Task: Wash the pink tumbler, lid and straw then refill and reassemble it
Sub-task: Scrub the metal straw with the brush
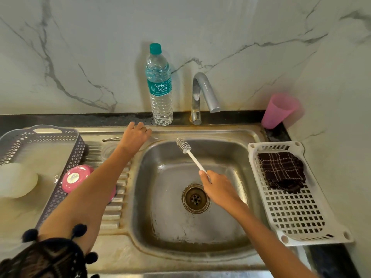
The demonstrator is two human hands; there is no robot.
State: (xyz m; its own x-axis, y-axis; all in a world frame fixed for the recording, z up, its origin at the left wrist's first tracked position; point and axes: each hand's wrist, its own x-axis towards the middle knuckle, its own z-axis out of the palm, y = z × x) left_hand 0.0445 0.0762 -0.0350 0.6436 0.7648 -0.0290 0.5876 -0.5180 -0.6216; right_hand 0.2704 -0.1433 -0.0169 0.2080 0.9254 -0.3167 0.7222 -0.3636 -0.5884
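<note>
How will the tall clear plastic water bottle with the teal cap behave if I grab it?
The tall clear plastic water bottle looks full nearly to the neck, so probably heavy. Tall and narrow on the dark ledge, it may tip if nudged. Its thin ribbed wall likely gives under a squeeze.

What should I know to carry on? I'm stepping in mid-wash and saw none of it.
Left hand: on the back rim of the sink, over what looks like a clear straw; grip unclear.
Right hand: holds the white brush above the basin.
Pink tumbler: upright on the counter, back right corner.
Pink lid: on the drainboard beside the grey basket.
Water bottle: capped, beside the tap, which is not running.
Done: parts separated; whether washed, cannot tell.
Left: probably the straw, then refill and reassemble.
</note>
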